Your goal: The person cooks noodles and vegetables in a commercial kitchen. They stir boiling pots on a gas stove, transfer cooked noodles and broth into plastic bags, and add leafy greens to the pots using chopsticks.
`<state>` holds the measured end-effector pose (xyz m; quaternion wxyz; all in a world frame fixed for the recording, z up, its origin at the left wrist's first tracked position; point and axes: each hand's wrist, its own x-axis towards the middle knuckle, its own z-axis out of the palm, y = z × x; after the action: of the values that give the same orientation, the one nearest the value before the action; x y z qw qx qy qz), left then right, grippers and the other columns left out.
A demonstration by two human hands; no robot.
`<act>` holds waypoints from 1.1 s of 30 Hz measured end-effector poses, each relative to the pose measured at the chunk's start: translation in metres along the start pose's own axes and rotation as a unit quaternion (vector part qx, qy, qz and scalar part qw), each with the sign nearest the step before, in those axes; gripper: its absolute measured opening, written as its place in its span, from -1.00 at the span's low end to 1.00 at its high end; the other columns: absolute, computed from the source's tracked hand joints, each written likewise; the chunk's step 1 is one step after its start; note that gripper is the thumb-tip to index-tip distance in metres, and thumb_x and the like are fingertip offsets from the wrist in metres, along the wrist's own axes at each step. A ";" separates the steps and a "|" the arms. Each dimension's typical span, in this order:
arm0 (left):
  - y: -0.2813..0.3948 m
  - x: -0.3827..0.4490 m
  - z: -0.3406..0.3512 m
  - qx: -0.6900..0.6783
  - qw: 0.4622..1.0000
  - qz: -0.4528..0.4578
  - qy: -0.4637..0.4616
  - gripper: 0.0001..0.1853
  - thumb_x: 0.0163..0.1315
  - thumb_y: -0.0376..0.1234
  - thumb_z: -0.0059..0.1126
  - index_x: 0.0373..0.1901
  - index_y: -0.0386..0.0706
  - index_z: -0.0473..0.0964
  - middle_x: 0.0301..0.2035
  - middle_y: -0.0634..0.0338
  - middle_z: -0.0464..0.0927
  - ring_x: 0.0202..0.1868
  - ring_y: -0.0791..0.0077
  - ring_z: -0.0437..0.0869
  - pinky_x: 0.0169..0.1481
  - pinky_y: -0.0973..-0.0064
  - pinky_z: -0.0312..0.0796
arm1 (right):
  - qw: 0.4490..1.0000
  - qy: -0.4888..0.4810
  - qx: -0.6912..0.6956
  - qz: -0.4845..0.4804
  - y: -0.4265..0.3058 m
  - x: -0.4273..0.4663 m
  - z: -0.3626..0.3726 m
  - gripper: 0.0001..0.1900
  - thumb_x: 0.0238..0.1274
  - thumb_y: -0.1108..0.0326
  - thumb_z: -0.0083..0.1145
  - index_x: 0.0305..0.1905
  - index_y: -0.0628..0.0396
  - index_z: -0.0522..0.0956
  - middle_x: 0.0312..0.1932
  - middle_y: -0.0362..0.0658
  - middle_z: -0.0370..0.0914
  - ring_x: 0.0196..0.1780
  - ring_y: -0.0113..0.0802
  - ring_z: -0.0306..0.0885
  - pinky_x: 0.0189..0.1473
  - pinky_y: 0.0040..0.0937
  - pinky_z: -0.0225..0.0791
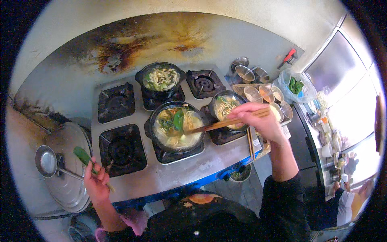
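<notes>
My right hand (257, 119) grips a pair of long wooden chopsticks (216, 125), their tips in the broth of the front middle clay pot (148, 137). Noodles (193, 121), a bright green leaf (178, 120) and darker greens lie in that pot. At the left, my left hand (97, 180) holds a leafy green vegetable (81, 154) near the stove's front left corner. Behind stands a second black pot (137, 77) of pale strips and greens. A third pot (213, 106) with noodles sits at the right, partly covered by my right hand.
Bare burners (122, 151) flank the pots. A ladle (47, 161) and large round metal lid (68, 193) are at left. Seasoning bowls (266, 93), strainers (245, 73) and a plastic bag of greens (281, 87) stand at right. Another person (346, 205) is at the far right counter.
</notes>
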<state>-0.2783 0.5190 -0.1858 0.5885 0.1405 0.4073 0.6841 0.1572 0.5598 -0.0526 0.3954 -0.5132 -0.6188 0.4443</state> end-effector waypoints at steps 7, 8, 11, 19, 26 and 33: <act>-0.008 0.004 0.026 0.019 0.998 -0.032 -0.044 -0.82 0.21 -0.25 -0.10 -0.25 -0.13 0.39 -0.60 0.35 0.34 -0.70 0.68 0.25 -0.74 0.74 0.07 | 1.000 0.019 0.018 -0.004 0.006 -0.010 0.011 -0.81 0.16 0.40 -0.01 -0.19 0.25 0.53 -0.27 -0.12 0.55 -0.20 -0.47 0.50 -0.20 -0.53 0.40; -0.008 0.003 0.025 0.023 0.998 -0.029 -0.045 -0.82 0.21 -0.25 -0.10 -0.25 -0.13 0.39 -0.60 0.35 0.35 -0.70 0.68 0.26 -0.74 0.74 0.08 | 0.998 0.040 0.042 -0.015 0.002 -0.014 0.007 -0.82 0.16 0.41 -0.01 -0.20 0.24 0.53 -0.27 -0.11 0.55 -0.19 -0.47 0.50 -0.20 -0.53 0.41; -0.004 0.002 0.015 0.031 0.998 -0.024 -0.044 -0.83 0.22 -0.26 -0.11 -0.26 -0.13 0.39 -0.60 0.35 0.34 -0.70 0.69 0.26 -0.74 0.75 0.07 | 0.996 0.060 0.055 -0.038 -0.005 -0.027 -0.002 -0.83 0.17 0.41 -0.03 -0.22 0.22 0.53 -0.27 -0.12 0.55 -0.21 -0.46 0.51 -0.23 -0.55 0.41; -0.006 0.003 0.027 0.033 0.998 -0.040 -0.046 -0.82 0.22 -0.26 -0.10 -0.24 -0.14 0.38 -0.60 0.35 0.33 -0.70 0.69 0.26 -0.75 0.75 0.07 | 0.998 0.042 0.045 0.012 0.021 -0.028 0.017 -0.81 0.17 0.38 -0.01 -0.18 0.22 0.53 -0.28 -0.13 0.55 -0.23 -0.51 0.50 -0.21 -0.58 0.39; -0.012 0.010 0.018 0.019 0.998 -0.042 -0.032 -0.82 0.22 -0.26 -0.11 -0.24 -0.14 0.39 -0.60 0.34 0.35 -0.70 0.68 0.25 -0.76 0.73 0.06 | 0.994 0.094 0.037 -0.035 -0.001 -0.052 0.000 -0.83 0.15 0.44 -0.01 -0.18 0.23 0.51 -0.28 -0.10 0.55 -0.22 -0.43 0.52 -0.22 -0.50 0.42; -0.010 0.014 0.012 -0.008 0.996 -0.044 -0.072 -0.81 0.24 -0.26 -0.13 -0.23 -0.15 0.39 -0.61 0.34 0.35 -0.71 0.68 0.25 -0.77 0.74 0.06 | 0.973 0.215 0.049 -0.066 0.002 -0.087 -0.033 -0.80 0.13 0.40 -0.03 -0.18 0.24 0.50 -0.29 -0.03 0.56 -0.23 -0.35 0.53 -0.24 -0.45 0.42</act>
<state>-0.2673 0.5367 -0.1902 0.6468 0.1669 0.3643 0.6489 0.2033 0.4790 -0.0477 0.5723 -0.5347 -0.5294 0.3260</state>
